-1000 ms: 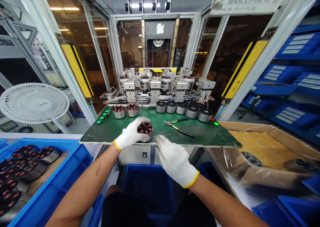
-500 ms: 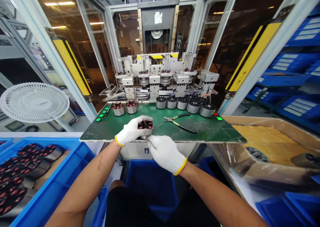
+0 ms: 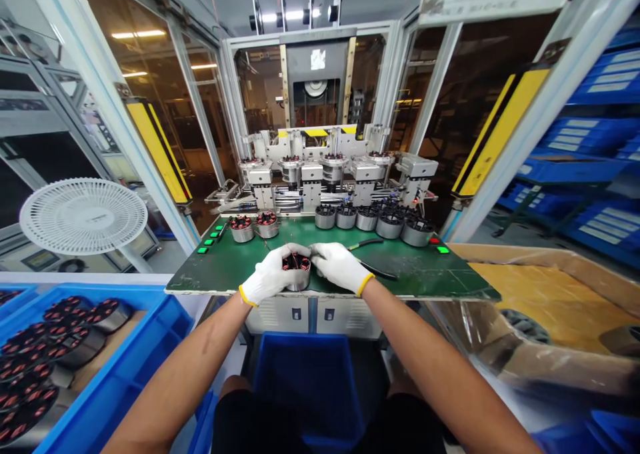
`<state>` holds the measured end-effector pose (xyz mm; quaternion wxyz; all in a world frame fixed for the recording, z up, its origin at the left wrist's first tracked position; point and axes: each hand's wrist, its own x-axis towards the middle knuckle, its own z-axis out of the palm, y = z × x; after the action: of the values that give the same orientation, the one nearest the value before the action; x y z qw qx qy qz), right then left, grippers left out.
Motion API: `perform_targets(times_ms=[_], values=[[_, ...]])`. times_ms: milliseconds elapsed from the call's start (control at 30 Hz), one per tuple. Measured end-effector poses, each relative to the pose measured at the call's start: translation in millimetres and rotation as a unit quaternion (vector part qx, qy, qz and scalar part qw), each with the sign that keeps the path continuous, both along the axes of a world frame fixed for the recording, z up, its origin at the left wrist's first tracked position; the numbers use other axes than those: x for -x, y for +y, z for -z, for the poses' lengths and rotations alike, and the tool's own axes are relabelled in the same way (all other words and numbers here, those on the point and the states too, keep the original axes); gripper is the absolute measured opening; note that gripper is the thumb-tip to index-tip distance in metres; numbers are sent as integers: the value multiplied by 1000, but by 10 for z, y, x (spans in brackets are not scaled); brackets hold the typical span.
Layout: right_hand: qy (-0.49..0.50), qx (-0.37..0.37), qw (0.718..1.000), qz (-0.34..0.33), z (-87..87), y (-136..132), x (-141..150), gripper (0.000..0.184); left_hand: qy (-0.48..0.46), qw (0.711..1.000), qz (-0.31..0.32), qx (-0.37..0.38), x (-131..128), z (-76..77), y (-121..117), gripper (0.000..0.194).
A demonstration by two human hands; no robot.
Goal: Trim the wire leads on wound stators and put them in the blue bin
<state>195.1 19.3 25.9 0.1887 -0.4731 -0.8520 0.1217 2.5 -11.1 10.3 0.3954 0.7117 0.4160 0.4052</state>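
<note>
My left hand, in a white knit glove with a yellow cuff, wraps round a wound motor stator near the front edge of the green worktop. The stator has a silver metal ring, black insulation and copper coils, with thin loose wires above it. My right hand, gloved alike, is closed at the stator's right side, fingertips close to its top rim. What those fingers pinch is too small to make out. A pair of cutting pliers lies under and behind my right hand; only its black-and-green handles show.
Two wound stators stand at the worktop's back left, several unwound stator cores at the back right. Behind is a winding machine. A blue crate of stators sits left, a cardboard box right, a white fan far left.
My right hand has risen from below the stator to its upper right side, now covering the pliers' jaws. The stator sits more upright in my left hand. The view has tilted up slightly.
</note>
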Motion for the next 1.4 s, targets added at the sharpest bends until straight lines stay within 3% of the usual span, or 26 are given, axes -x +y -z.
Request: perform_targets(times_ms=[67,133,267,400,567,767,833,933,967,1000,1033,1100,1200,1300,1400], values=[[-9,-81,994,75,14,-145,-4,29,8,1000,-10,2,-4,8,-6,40],[4,-169,981,98,6,-310,-26,34,9,1000,-13,-2,-12,18,-4,40],[-87,-250,964,-13,16,-492,16,39,0,1000,-7,-26,-24,43,19,41],[-164,-295,941,-22,148,-513,46,37,-4,1000,-2,-7,-8,55,25,46],[-169,-259,951,3,343,-480,-70,31,5,1000,-5,-2,10,44,2,40],[-49,-171,984,2,443,-284,-97,28,53,998,6,-41,77,52,99,36],[-12,-152,988,-9,440,-248,-98,27,45,995,-43,-81,163,16,86,36],[16,-129,991,-18,429,-233,-112,26,39,946,-225,-232,250,-77,-95,35],[19,-125,992,-20,428,-232,-118,26,81,919,-249,-295,240,-105,-190,32],[22,-122,992,-24,429,-229,-123,26,157,895,-221,-355,202,-124,-290,29],[26,-122,992,-28,431,-225,-127,25,254,869,-152,-398,139,-131,-385,25],[38,-125,991,-36,436,-215,-132,25,428,795,-25,-429,-34,-103,-529,24],[45,-129,990,-39,433,-210,-130,26,558,711,-7,-427,-273,5,-599,27],[31,-128,991,-32,412,-241,-124,28,597,684,-25,-419,-345,97,-595,23],[-7,-141,990,-6,387,-295,-102,33,604,679,-35,-415,-294,107,-622,20]])
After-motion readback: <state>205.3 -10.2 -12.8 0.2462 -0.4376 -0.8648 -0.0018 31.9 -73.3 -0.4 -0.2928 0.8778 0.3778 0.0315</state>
